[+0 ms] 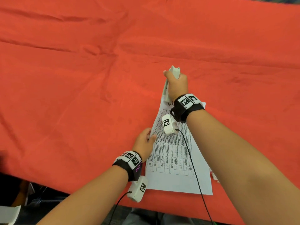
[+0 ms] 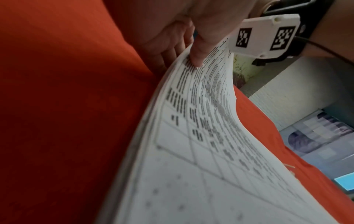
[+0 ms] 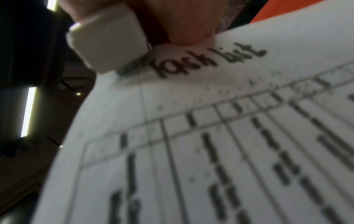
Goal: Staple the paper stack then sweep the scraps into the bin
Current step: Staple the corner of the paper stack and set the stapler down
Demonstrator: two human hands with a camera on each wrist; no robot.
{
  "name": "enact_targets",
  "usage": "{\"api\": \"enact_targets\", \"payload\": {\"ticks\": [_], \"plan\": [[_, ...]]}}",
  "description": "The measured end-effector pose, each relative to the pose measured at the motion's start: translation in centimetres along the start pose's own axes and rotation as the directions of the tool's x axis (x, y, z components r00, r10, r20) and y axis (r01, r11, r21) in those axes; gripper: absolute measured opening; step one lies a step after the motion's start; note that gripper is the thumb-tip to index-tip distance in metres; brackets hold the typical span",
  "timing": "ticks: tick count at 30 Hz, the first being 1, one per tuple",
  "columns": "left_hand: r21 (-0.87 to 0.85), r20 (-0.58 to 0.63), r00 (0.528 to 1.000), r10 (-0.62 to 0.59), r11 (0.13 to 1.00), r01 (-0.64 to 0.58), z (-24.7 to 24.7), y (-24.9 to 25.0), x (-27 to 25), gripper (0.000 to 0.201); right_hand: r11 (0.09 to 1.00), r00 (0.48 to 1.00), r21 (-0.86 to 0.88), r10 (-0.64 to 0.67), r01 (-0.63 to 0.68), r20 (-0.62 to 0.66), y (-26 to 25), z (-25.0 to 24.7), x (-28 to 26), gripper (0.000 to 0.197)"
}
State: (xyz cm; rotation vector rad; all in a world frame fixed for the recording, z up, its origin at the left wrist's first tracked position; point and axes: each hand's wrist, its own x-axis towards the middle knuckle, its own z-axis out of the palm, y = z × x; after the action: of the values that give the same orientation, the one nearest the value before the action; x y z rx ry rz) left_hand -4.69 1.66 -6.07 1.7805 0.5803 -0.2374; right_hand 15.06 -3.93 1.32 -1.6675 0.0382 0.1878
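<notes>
Red cloth (image 1: 81, 78) covers the whole table, wrinkled and bare away from the person's reach. Seen from the head camera, the right hand (image 1: 177, 86) is closed round a pale stapler (image 1: 172, 77), which points back toward the person with its mouth set over the far left corner of the paper stack (image 1: 177, 159). Nearer the person than that grip, the left hand (image 1: 144, 143) pinches the stack's left edge, thumb on the printed face and fingers underneath, so the left side is raised off the cloth while the near end lies flat. Both wrists carry black straps with white marker blocks, and a thin black cable crosses the page. Just beside the stack's right edge, near its near corner, a few small scraps (image 1: 214, 176) lie on the cloth.

From the left wrist, the thumb (image 2: 198, 59) presses down on the top sheet of the paper stack (image 2: 191, 166) and the other fingers curl below it. The sheets bow up from that pinch, their edges showing as several layers. The right hand's wrist block hangs just beyond.

From the right wrist, the stapler (image 3: 107, 37) shows its blunt pale end sitting on the corner of the paper stack (image 3: 191, 151), right next to a handwritten heading. The right hand (image 3: 182, 22) wraps the stapler from above, one fingertip touching the paper beside it. Whether the stapler is pressed fully down, I cannot tell.
</notes>
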Motion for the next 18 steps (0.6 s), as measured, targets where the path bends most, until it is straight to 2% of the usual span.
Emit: {"api": "enact_targets", "payload": {"ticks": [3,6,9,11,13,16,18], "plan": [[-0.044,-0.040,0.999,-0.011,0.999,0.010,-0.1,0.1,0.2,0.018,0.997,0.996,-0.064,0.049,-0.044,0.071,-0.4,-0.4,0.0,0.025],[-0.065,-0.073,0.997,-0.013,0.998,0.009,0.1,0.3,0.7,0.017,0.992,0.992,-0.084,0.096,-0.089,0.082,-1.3,-1.5,0.3,0.025],[-0.088,-0.075,0.997,-0.034,0.996,0.027,0.1,0.4,1.0,0.015,0.992,0.991,-0.005,0.124,-0.124,-0.046,-2.4,-4.0,1.9,0.019],[-0.108,-0.085,0.995,-0.049,0.993,0.039,0.0,0.6,1.3,0.016,0.983,0.970,0.114,0.162,-0.143,-0.180,-2.7,-6.7,3.4,0.029],[-0.127,-0.110,0.991,-0.073,0.990,0.059,-0.3,1.2,1.5,0.018,0.972,0.928,0.165,0.210,-0.165,-0.309,-2.3,-10.3,4.3,0.042],[-0.145,-0.149,0.982,-0.114,0.985,0.092,-1.7,2.2,1.9,0.021,0.952,0.872,0.114,0.305,-0.283,-0.382,-0.2,-16.6,4.7,0.051],[-0.152,-0.183,0.974,-0.134,0.983,0.107,-3.3,2.5,2.6,0.023,0.926,0.869,-0.036,0.339,-0.376,-0.360,1.0,-20.0,4.1,0.038]]}}
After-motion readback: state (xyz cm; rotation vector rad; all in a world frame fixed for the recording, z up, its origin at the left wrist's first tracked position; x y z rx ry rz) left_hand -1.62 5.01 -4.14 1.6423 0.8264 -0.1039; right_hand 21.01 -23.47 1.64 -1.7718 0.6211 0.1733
